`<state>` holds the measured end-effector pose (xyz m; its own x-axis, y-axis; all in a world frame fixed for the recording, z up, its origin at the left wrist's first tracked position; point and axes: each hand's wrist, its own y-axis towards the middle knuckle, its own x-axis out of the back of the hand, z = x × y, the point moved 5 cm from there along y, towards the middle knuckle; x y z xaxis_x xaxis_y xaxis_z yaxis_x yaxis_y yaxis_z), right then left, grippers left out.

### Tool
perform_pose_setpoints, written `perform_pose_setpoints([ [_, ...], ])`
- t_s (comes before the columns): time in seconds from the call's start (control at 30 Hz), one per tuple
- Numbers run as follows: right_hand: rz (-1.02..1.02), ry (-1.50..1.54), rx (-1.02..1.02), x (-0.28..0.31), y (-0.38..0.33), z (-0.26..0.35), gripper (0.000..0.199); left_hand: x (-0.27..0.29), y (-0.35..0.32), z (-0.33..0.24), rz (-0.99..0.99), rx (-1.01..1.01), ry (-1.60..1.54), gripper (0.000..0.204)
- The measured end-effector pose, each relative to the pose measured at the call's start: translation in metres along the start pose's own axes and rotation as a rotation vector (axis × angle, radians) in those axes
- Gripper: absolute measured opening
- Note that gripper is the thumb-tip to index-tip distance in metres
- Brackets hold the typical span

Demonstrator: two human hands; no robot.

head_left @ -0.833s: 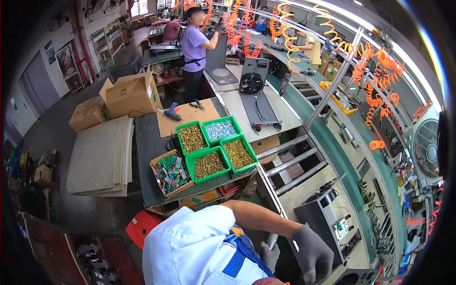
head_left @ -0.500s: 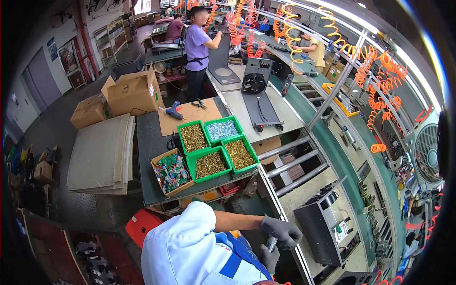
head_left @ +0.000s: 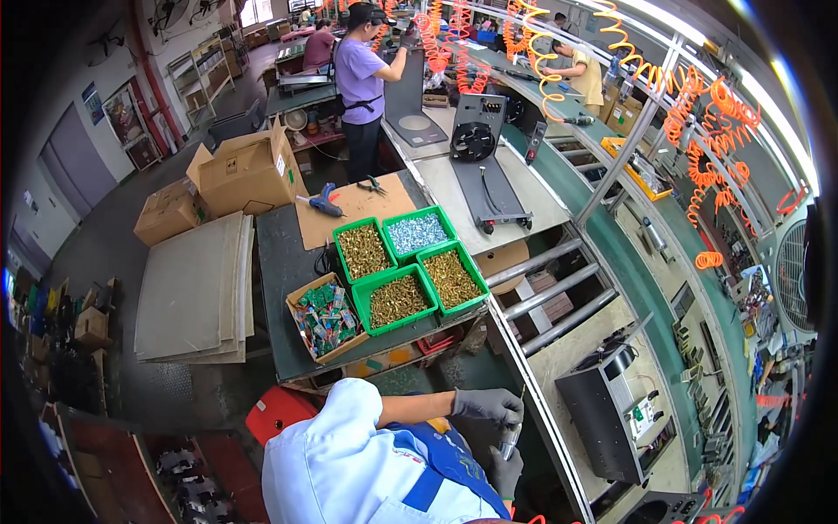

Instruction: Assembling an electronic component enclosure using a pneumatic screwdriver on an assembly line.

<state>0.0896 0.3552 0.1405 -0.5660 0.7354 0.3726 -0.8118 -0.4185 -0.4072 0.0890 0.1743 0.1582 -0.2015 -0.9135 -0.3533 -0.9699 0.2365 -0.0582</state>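
My right hand (head_left: 506, 474) grips the silver screwdriver (head_left: 508, 442) beside the counter (head_left: 578, 348); left hand (head_left: 487, 405) meets its upper end, can't tell if closed. I'd hold the body firm, tip clear.

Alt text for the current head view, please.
The person's gloved right hand holds a silver handheld tool, the gloved left hand by its far end. A black case sits to their right; ahead, four green bins of small gold-coloured and silver parts stand on a dark workbench.
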Motion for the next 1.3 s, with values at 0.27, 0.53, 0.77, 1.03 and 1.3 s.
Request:
perform_pose_setpoints([
  [0.27,-0.061,0.011,0.076,-0.011,0.01,0.0,0.024,0.026,-0.003,0.013,-0.046,0.041,-0.066,0.018],
  [0.53,-0.131,0.035,-0.052,-0.018,0.009,-0.004,0.029,0.075,-0.007,0.036,-0.182,0.239,0.081,0.027],
  [0.77,-0.12,0.019,-0.154,-0.026,0.014,0.014,0.03,0.288,-0.042,0.053,-0.774,0.184,0.896,0.029],
  [1.03,-0.214,-0.012,-0.245,-0.031,0.01,-0.005,0.026,0.501,-0.091,-0.008,-1.202,0.537,1.448,0.02],
  [1.3,-0.25,-0.177,-0.299,-0.025,0.011,0.003,0.03,0.579,-0.118,0.014,-1.049,0.917,1.339,0.028],
])
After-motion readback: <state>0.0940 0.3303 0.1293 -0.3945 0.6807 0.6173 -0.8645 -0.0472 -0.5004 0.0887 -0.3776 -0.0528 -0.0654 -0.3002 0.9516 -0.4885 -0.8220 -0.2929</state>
